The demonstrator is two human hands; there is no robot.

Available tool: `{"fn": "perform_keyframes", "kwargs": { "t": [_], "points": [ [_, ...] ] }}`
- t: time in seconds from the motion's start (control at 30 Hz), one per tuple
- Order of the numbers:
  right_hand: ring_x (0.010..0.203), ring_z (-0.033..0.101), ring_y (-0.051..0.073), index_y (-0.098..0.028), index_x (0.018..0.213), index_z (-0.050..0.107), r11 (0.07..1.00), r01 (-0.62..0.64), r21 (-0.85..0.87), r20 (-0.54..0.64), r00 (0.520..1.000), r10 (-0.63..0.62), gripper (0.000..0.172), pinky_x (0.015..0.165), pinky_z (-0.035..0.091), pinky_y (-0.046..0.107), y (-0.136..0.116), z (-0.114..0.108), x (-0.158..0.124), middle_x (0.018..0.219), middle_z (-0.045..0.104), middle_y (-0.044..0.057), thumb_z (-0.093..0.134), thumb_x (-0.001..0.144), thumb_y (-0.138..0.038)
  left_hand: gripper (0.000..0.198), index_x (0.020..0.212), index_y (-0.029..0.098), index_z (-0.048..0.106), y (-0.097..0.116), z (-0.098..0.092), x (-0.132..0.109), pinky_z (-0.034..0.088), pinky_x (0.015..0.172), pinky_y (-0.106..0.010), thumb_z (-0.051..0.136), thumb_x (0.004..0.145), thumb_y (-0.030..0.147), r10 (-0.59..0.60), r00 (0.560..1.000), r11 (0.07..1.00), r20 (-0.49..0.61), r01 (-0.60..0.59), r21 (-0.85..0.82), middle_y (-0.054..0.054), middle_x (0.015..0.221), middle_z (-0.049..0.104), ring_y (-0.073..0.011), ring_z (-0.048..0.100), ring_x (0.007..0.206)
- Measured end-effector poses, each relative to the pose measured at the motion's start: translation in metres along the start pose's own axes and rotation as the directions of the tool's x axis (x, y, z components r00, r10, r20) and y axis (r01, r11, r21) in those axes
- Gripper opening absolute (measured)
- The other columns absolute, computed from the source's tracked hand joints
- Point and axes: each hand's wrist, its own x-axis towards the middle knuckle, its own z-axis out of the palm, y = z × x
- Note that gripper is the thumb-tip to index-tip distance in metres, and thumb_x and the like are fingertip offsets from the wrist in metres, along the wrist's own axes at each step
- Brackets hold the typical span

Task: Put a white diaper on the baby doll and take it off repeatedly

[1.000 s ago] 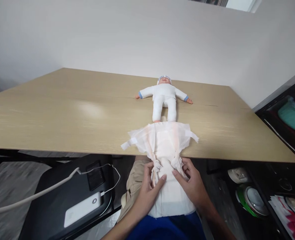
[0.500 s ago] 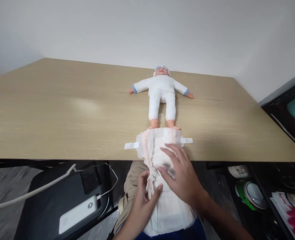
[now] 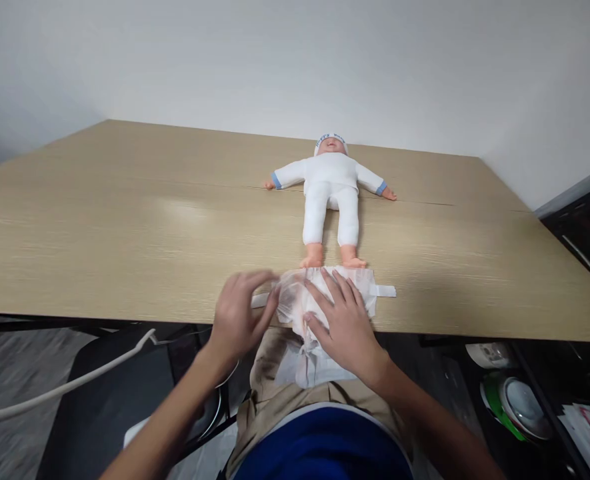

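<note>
A white disposable diaper (image 3: 362,285) lies over the near edge of the wooden table (image 3: 125,233), its lower half hanging down onto my lap. My right hand (image 3: 342,320) rests flat on the diaper's middle with fingers spread. My left hand (image 3: 237,313) is at the diaper's left side, fingers curled at its left flap and tab; motion smears it. A baby doll (image 3: 331,190) in a white suit and cap lies on its back just beyond the diaper, arms out, feet almost touching the diaper's far edge.
A white cable (image 3: 65,387) runs across a dark chair at the lower left. Shelves at the right hold bowls (image 3: 515,400) and other items. A white wall stands behind the table.
Both hands moved up from my lap onto the table edge. The right hand now presses the diaper; the left hand has come to its left flap. The diaper's top looks more bunched.
</note>
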Motion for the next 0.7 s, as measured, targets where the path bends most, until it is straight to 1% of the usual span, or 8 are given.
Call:
{"fn": "perform_keyframes", "kwargs": {
  "t": [0.07,0.1,0.2,0.27,0.33,0.43,0.53,0.7],
  "points": [
    [0.172,0.031,0.035,-0.032,0.173,0.047,1.000,-0.001,-0.015,-0.012,1.000,0.001,0.062,0.139,0.030,0.060,0.001,0.002,0.000,0.185,0.034,0.007,0.055,0.114,-0.049,0.044,0.148,0.027,0.063,-0.018,0.008,0.055,0.053,0.117,-0.057,0.061,0.105,0.027,0.182,0.969,0.964,0.166,-0.209,0.162,-0.014,0.148,0.072,-0.0358,0.066,0.139],
    [0.172,0.030,0.035,-0.032,0.173,0.047,1.000,-0.001,-0.021,-0.018,1.000,0.000,0.062,0.139,0.030,0.060,0.001,0.003,0.000,0.185,0.035,0.007,0.055,0.114,-0.049,0.052,0.155,0.028,0.060,-0.024,0.015,0.081,0.050,0.121,-0.057,0.061,0.103,0.022,0.272,0.924,0.923,0.268,-0.330,0.199,-0.014,0.158,0.066,-0.0359,0.060,0.147],
    [0.172,0.031,0.034,-0.032,0.173,0.047,1.000,0.007,-0.026,-0.038,0.999,-0.008,0.061,0.138,0.032,0.060,0.002,0.006,-0.001,0.184,0.037,0.007,0.055,0.114,-0.049,0.081,0.169,0.035,0.046,-0.025,0.041,0.140,0.041,0.130,-0.053,0.063,0.095,0.008,0.489,0.659,0.733,0.571,-0.665,0.140,-0.006,0.178,0.049,-0.0323,0.044,0.164],
    [0.171,0.032,0.034,-0.032,0.172,0.049,1.000,0.014,-0.021,-0.045,0.999,-0.014,0.060,0.138,0.032,0.060,0.002,0.006,-0.001,0.183,0.039,0.007,0.054,0.114,-0.049,0.094,0.173,0.040,0.041,-0.020,0.056,0.162,0.037,0.134,-0.050,0.063,0.090,0.001,0.556,0.493,0.618,0.669,-0.783,0.064,0.000,0.184,0.039,-0.0302,0.036,0.169],
    [0.171,0.032,0.034,-0.030,0.171,0.051,1.000,0.014,-0.014,-0.052,0.999,-0.015,0.059,0.138,0.033,0.060,0.002,0.005,-0.001,0.182,0.042,0.008,0.053,0.114,-0.048,0.096,0.172,0.040,0.043,-0.015,0.067,0.173,0.035,0.134,-0.048,0.063,0.088,-0.002,0.585,0.402,0.557,0.704,-0.831,0.012,0.002,0.184,0.038,-0.0300,0.037,0.169],
    [0.170,0.034,0.033,-0.030,0.171,0.051,1.000,0.004,0.002,-0.056,0.998,-0.004,0.059,0.139,0.031,0.059,-0.001,0.003,-0.001,0.182,0.042,0.008,0.055,0.114,-0.046,0.067,0.157,0.031,0.062,-0.013,0.077,0.177,0.039,0.129,-0.049,0.064,0.096,0.005,0.640,0.386,0.541,0.665,-0.840,-0.033,-0.006,0.171,0.058,-0.0323,0.051,0.158],
    [0.170,0.034,0.032,-0.030,0.172,0.049,1.000,0.005,0.025,-0.041,0.999,-0.004,0.063,0.140,0.029,0.059,-0.003,0.002,-0.001,0.183,0.038,0.009,0.058,0.112,-0.048,0.032,0.136,0.028,0.074,-0.015,0.085,0.176,0.045,0.118,-0.048,0.056,0.110,0.023,0.713,0.447,0.571,0.540,-0.818,-0.076,-0.009,0.154,0.073,-0.0316,0.064,0.140],
    [0.173,0.027,0.032,-0.033,0.175,0.043,0.998,0.005,0.056,-0.005,1.000,-0.004,0.079,0.142,0.026,0.059,0.002,0.000,0.002,0.187,0.031,0.006,0.064,0.106,-0.066,0.033,0.131,0.027,0.075,-0.003,0.082,0.187,0.047,0.112,-0.048,0.050,0.115,0.041,0.751,0.535,0.643,0.388,-0.726,-0.243,-0.009,0.144,0.079,-0.0308,0.066,0.125]
  ]
}}
